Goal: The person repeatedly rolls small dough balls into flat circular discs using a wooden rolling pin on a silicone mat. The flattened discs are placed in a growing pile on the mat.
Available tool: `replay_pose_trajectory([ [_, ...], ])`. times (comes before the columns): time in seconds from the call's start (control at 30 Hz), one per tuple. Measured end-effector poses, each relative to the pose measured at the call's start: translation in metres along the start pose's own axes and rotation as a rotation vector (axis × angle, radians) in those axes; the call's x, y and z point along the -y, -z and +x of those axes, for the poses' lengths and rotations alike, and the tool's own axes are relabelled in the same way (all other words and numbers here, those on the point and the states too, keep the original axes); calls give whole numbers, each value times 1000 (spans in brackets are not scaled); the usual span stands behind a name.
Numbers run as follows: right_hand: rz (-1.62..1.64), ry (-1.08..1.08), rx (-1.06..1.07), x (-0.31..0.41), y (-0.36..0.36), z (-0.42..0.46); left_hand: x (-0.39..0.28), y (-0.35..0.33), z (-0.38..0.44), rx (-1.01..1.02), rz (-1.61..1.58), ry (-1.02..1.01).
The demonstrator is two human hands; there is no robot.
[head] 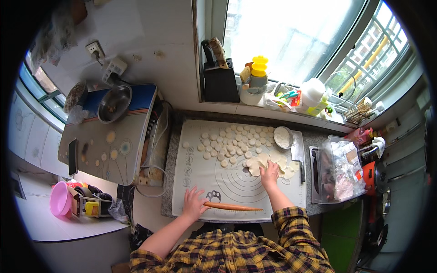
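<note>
On the white silicone kneading mat (201,177) lies a tapered wooden rolling pin (235,206). My left hand (194,204) has the pin's left end at its thumb, the other fingers spread. My right hand (270,174) reaches over overlapping rolled dough wrappers (257,162), fingertips touching them; whether it pinches one is hidden. Several small flattened dough discs (235,140) cover the mat's far part. A metal bowl of flour (283,137) stands at their right. Along the mat's right edge lies a cleaver (298,146), its dark handle towards me.
A clear plastic bin of bags (343,170) stands right of the mat, near a red cooker (374,175). At the left, a covered stand (99,143) bears a metal basin (115,103) and a phone (72,157). A knife block (221,82) stands on the windowsill.
</note>
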State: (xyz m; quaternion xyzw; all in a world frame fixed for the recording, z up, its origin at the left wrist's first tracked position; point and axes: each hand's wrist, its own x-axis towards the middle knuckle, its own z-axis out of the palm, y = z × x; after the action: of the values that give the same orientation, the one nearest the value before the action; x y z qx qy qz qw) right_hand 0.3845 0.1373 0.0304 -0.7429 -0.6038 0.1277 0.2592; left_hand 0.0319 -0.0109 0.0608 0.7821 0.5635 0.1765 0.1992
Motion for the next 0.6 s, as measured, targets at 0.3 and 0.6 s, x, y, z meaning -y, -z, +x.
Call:
replay_pose_trajectory([
  [0.3, -185, 517, 212, 54, -37, -14, 14, -15, -26, -13, 28, 11],
  [0.6, 147, 538, 152, 32, -25, -74, 13, -23, -31, 19, -13, 24],
])
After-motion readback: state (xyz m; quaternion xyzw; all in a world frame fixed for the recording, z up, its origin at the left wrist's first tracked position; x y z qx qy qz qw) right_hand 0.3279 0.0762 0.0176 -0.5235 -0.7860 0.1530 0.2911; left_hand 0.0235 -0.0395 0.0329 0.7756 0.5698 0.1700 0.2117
